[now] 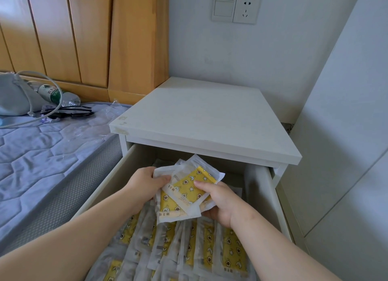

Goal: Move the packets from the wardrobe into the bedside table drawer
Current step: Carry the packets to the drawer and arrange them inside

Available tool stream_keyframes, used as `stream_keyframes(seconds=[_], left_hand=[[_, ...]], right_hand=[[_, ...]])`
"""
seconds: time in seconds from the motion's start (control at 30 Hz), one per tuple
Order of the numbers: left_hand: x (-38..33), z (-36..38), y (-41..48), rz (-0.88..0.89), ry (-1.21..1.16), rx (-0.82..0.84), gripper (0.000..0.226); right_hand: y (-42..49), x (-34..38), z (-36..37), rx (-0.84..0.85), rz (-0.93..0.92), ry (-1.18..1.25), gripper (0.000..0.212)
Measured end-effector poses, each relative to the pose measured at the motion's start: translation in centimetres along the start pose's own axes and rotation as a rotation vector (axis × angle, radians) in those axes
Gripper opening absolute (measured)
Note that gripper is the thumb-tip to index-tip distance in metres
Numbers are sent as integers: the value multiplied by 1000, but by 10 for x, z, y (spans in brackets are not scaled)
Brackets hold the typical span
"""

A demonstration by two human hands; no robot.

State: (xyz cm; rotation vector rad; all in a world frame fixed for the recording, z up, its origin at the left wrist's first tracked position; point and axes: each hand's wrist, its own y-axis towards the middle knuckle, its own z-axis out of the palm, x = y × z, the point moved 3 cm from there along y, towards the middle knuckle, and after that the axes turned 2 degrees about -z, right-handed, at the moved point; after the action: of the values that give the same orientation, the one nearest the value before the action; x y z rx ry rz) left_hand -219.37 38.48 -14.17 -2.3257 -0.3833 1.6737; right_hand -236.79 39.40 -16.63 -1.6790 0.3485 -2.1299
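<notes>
Fingers of left hand [144,184] and right hand [218,203] pinch a loose sheaf of packets [189,188] over the open drawer [266,196] | risk: splayed sheaf could slip, scattering across stored packets [210,249] filed below.

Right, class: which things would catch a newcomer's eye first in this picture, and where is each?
First comes the bunch of yellow-and-white patterned packets, held by the left hand and right hand over the open white bedside drawer. Beneath them, rows of similar packets line the drawer floor.
</notes>
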Motion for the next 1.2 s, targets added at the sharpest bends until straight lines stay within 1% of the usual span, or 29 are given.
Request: stream_keyframes(seconds=[0.07, 0.13, 0.23, 0.3, 0.37, 0.4, 0.47, 0.57, 0.63, 0.7, 0.8, 0.87, 0.9, 0.93, 1.0, 1.03, 1.13, 1.2], left_hand=[[-2, 2, 0, 76, 105, -69, 10], [-2, 3, 1, 119, 110, -106, 9], [0, 4, 1, 89, -59, -108, 5], [0, 2, -1, 28, -190, -114, 4], [1, -1, -2, -32, -225, -138, 7], [1, -2, -1, -38, -184, -163, 11], [1, -5, 2, -13, -25, -230, 20], [2, -2, 5, -31, 188, -280, 39], [6, 3, 8, -96, 256, -260, 49], [9, 12, 10, -177, 182, -210, 51], [11, 25, 6, -369, -185, -59, 39], [11, 31, 4, -436, -359, 47, 38], [12, 33, 4, -436, -378, 91, 39], [13, 35, 6, -422, -386, 124, 45], [12, 40, 10, -371, -379, 156, 69], [9, 42, 13, -336, -358, 153, 73], [4, 46, 24, -276, -295, 118, 70], [2, 46, 34, -263, -329, 80, 72]], right_hand=[[0, 0, 0, -8, 1, 29, 9], [1, 2, -2, -19, -24, 57, 9], [1, 4, -4, -31, -61, 54, 15], [0, 5, -5, -16, -68, 25, 16], [-2, 5, -3, 25, -50, -5, 15], [-3, 5, -2, 45, -37, -17, 15], [-5, 4, 1, 74, -12, -33, 15], [-4, 0, 4, 43, -9, -36, 14], [0, -3, 5, -10, -27, -13, 16], [2, -5, 5, -58, -34, 27, 17], [3, -7, 4, -107, -58, 24, 10], [4, -8, 2, -143, -78, -36, 7], [5, -8, 2, -163, -92, -83, 7], [5, -8, 2, -184, -106, -137, 9], [6, -9, 0, -225, -130, -245, 14], [7, -10, -1, -249, -133, -294, 18], [11, -9, -4, -304, -91, -374, 31], [14, -5, -10, -391, -81, -405, 39]])
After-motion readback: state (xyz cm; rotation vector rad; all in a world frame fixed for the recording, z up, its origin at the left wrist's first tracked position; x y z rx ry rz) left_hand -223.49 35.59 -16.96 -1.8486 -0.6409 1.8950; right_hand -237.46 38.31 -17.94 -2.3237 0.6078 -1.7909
